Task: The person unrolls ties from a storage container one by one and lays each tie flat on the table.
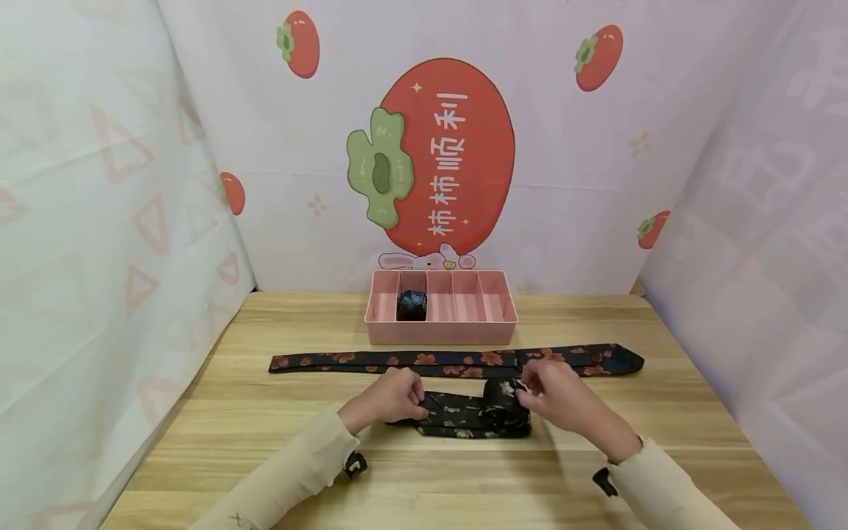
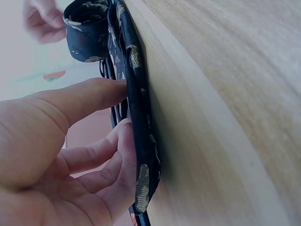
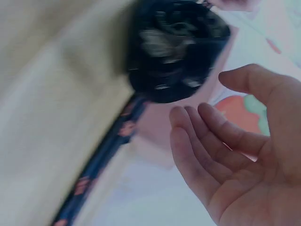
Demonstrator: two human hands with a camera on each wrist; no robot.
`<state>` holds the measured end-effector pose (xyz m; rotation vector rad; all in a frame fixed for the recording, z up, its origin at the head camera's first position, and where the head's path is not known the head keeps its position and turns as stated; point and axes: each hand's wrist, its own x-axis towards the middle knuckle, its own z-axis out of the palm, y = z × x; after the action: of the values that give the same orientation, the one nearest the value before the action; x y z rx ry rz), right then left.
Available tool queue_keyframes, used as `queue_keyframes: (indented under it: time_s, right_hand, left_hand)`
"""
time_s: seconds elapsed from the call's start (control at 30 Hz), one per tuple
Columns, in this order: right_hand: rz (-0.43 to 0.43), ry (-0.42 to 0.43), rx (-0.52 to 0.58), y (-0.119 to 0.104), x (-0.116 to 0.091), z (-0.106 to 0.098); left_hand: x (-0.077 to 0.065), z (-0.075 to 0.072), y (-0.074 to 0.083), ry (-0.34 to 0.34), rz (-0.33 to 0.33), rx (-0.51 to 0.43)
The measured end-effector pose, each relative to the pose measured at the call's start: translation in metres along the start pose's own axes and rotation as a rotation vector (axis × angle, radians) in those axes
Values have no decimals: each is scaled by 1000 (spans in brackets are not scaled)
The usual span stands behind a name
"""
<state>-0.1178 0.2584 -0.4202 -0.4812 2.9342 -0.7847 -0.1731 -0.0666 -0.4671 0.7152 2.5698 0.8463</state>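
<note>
A black necktie [image 1: 453,414] with pale floral figures lies on the table, its right part wound into an upright roll [image 1: 501,405]. My left hand [image 1: 392,401] rests on the flat left part; in the left wrist view its thumb and fingertips touch the cloth [image 2: 141,141], a gap between them. My right hand [image 1: 559,394] is just right of the roll. The right wrist view shows its fingers loosely bent, apart from the blurred roll [image 3: 174,56], with nothing between them. Behind, a dark blue necktie [image 1: 397,361] with orange flowers lies stretched out sideways.
A pink divided box [image 1: 440,333] stands at the back of the wooden table [image 1: 318,471]. A rolled dark blue necktie [image 1: 412,305] sits in its second compartment from the left. Printed cloth walls [image 1: 563,221] close off the back and both sides.
</note>
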Motion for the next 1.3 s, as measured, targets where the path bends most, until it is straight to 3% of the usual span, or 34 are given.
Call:
queue_keyframes:
  time_s: [0.13, 0.3, 0.5, 0.63, 1.1, 1.3]
  right_hand:
    - [-33, 10, -43, -24, 16, 2]
    - [-83, 24, -119, -42, 30, 22]
    - [-154, 108, -315, -44, 33, 42]
    - [-146, 118, -377, -38, 29, 42]
    - [-19, 123, -290, -10, 2, 13]
    - [-52, 119, -253, -1, -4, 4]
  left_hand:
    - [0, -1, 1, -2, 1, -9]
    - [0, -1, 0, -6, -5, -8]
    - [1, -1, -2, -11, -3, -12]
    - [2, -2, -2, -12, -6, -9]
    - [0, -2, 0, -4, -11, -14]
    - [-1, -2, -1, -3, -11, -28]
